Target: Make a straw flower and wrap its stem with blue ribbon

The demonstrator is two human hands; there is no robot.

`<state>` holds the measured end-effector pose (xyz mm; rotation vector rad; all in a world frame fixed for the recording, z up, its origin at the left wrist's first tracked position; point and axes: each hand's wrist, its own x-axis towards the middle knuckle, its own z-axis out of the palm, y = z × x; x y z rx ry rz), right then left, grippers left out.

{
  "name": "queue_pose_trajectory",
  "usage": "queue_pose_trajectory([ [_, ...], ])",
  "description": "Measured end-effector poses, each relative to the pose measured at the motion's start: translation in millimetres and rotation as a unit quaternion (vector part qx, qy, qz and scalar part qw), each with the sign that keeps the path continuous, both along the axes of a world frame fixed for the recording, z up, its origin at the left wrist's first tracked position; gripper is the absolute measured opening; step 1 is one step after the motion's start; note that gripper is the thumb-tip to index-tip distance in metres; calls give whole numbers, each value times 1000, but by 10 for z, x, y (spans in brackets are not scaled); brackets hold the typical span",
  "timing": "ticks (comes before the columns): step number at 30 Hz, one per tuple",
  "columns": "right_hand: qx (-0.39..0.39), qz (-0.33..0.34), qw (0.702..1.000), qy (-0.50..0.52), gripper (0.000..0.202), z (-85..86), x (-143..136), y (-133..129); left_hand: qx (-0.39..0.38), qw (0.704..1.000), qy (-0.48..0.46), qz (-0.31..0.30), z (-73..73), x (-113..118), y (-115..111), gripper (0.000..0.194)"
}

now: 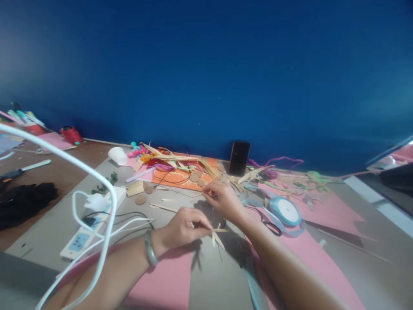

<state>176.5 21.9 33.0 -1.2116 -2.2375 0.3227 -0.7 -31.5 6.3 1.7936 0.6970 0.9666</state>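
My left hand (190, 226), with a jade-coloured bangle (150, 249) at the wrist, pinches a small star-shaped bunch of pale straw strips (218, 238) between thumb and fingertip. The strips fan out above the grey tabletop and cast a shadow. Farther forward and to the right, my right hand (224, 200) has its thumb and fingers closed together near the front edge of an orange sheet (176, 175). What lies in its fingertips, if anything, is too small to make out. Round brown discs (195, 176) and loose straw strips (174, 159) lie just beyond.
A white cable (111, 206) arches across the left foreground near a power strip (79, 243). At the back stand a phone (239, 158) and a tipped white cup (118, 156). Blue ribbon on a spool (285, 211), scissors (272, 228) and pink paper (322, 262) lie right.
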Motion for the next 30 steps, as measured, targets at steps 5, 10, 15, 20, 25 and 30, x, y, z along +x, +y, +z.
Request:
queue_pose_trajectory([
  [5,0,73,997,-27,8,-26,-99,11,-216,962,-45,-161,-107,0,-20,31],
  [10,-29,164,984,-71,14,-139,-326,183,-304,909,-11,-285,-163,-36,-40,34],
  [15,-40,192,971,-139,13,-175,-699,369,-351,859,11,-373,-148,-87,10,37],
  [20,-65,156,955,-242,17,-197,-1104,369,-364,833,11,-417,-90,-98,36,30],
  [25,-94,126,960,-232,18,-183,-1210,333,-360,835,9,-417,-76,-84,22,31],
  [30,-139,107,976,-128,16,-46,-833,323,-359,868,-41,-342,23,-106,-14,35],
])
